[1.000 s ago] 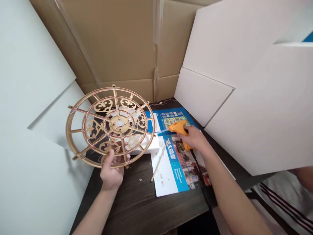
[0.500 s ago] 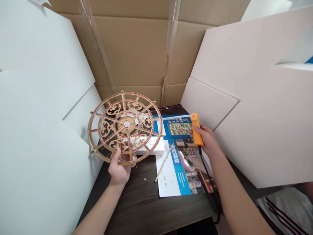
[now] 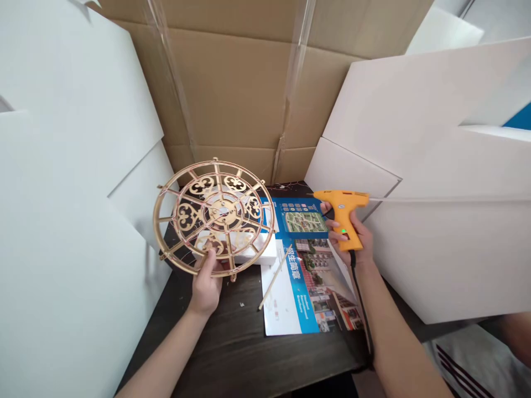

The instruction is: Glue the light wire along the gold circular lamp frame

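Brochure, glossy, lying flat on a dark wood-grain tabletop: large white Chinese characters on a blue band, site-map panel above, finer print too small to read. Hot glue gun, orange plastic, small green light lit, black power cord trailing downward, long translucent glue stick projecting from the rear; held up above the brochure in the right hand, fingers together and wrapped around the grip. Openwork wheel frame, round, gold-coloured, with quatrefoil scrollwork; held tilted above the table's left part in the left hand, fingers behind the lower rim, thumb on its face. White block just behind the frame. Thin wooden stick on the brochure. Surroundings: brown corrugated cardboard behind, large white boards leaning on the left and right.
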Demonstrator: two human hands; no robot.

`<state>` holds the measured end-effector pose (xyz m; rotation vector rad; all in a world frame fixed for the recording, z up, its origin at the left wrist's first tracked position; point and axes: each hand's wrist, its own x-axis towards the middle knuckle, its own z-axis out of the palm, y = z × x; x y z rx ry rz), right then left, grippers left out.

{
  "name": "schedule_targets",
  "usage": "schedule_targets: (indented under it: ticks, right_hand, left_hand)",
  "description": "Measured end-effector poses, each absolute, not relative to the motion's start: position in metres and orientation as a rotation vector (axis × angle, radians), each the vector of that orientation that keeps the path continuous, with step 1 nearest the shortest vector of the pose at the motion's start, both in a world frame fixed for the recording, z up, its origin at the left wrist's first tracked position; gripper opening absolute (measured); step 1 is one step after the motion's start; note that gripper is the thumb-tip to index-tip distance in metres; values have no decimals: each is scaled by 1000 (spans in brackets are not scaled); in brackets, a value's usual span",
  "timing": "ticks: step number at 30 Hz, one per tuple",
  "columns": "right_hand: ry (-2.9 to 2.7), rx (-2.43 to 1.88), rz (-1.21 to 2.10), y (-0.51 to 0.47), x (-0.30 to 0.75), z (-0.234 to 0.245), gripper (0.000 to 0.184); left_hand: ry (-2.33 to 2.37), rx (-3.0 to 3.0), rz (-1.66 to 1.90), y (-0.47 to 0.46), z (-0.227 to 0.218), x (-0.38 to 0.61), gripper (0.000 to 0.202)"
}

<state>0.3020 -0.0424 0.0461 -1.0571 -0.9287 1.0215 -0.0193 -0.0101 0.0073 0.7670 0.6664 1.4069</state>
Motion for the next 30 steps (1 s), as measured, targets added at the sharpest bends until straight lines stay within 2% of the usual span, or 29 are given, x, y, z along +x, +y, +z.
schedule_targets:
  ticks: [11,17,20,26,30]
  right_hand:
    - [-987,-905,1274,-48,270,48,57]
    - [-1078,-873,1428,-55,223,31,82]
    - [-1200,-838,1475,-63,206,25,87]
    - [-1306,-858,1603,-72,185,17,57]
    - [-1228,-826,1620,-74,181,11,45]
  left_hand:
    - [799,871,1329,-6,-12,-15,50]
    - [954,1019,1471,-3,-22,-23,44]
    - [1003,1090,1525,-3,-24,-27,41]
    - [1009,1212,1561,-3,-20,-27,41]
    - [973,1287,1534,-3,-17,-27,38]
